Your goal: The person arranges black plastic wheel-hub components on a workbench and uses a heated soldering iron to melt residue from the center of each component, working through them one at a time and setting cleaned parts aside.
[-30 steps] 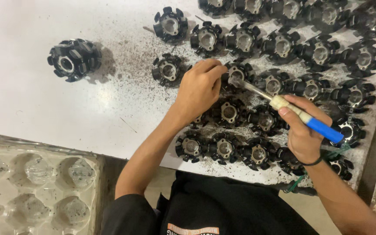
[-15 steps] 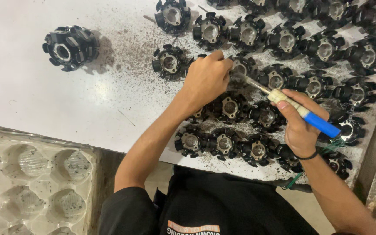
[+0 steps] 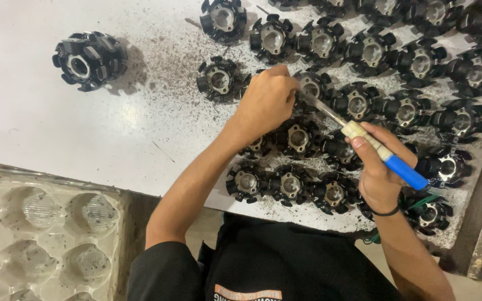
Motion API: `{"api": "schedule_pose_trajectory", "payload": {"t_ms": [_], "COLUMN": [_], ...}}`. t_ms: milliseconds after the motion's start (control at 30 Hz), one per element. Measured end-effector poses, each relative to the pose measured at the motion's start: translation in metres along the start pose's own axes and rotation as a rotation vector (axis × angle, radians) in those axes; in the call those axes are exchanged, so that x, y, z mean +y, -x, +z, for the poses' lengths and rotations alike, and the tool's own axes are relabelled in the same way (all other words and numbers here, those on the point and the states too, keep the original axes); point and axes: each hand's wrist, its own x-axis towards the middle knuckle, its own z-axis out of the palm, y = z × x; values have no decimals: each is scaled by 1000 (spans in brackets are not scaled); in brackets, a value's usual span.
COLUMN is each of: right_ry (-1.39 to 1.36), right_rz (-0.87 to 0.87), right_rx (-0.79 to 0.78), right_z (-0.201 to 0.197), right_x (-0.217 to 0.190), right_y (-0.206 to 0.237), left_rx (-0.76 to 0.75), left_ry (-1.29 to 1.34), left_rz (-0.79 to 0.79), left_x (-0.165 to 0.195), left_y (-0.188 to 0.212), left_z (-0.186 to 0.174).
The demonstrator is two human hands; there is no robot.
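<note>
We work over a white table (image 3: pixel 57 122), its flat top speckled with dark grit that thickens toward the parts. At lower left sits a clear moulded tray (image 3: pixel 40 223) of round, ribbed cups, dusty and thin-walled. Rows of black stators (image 3: pixel 372 53) fill the right half of the table, each a toothed ring with a dull metal hub; one lone stator (image 3: pixel 89 53) stands well apart at upper left. Our left hand (image 3: pixel 266 103) is curled shut over the stator in work (image 3: pixel 308 85), in the second row, pinning it to the table; most of that part is hidden under the knuckles. Our right hand (image 3: pixel 380 175) is closed in a pen grip around the tool (image 3: pixel 364 136), a thin shiny shaft with a cream collar and a smooth blue handle, its tip running in beside the left fingers, though we cannot tell just where it touches. We judge the main risk to be the tip skidding off a hard, glossy tooth and jabbing our own fingers, since they lie right against it. Pressing sideways could also shove the part into its neighbours, which crowd close, and loose grit under it would let it slide.
</note>
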Motion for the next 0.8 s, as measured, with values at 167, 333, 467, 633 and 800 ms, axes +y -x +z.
{"api": "schedule_pose_trajectory", "payload": {"t_ms": [167, 333, 467, 633, 800], "right_ry": [1, -38, -78, -86, -129], "right_rz": [-24, -1, -33, -10, -13], "right_rx": [3, 37, 44, 62, 54], "right_z": [-2, -7, -8, -9, -10], "right_x": [6, 11, 14, 16, 17], "right_y": [0, -1, 0, -3, -3], "left_rx": [19, -13, -4, 20, 27], "left_ry": [16, -109, -160, -173, -163], "left_rz": [12, -19, -1, 25, 27], "left_x": [-3, -1, 0, 3, 1], "left_y": [4, 9, 11, 11, 13], "left_z": [6, 14, 16, 13, 14]}}
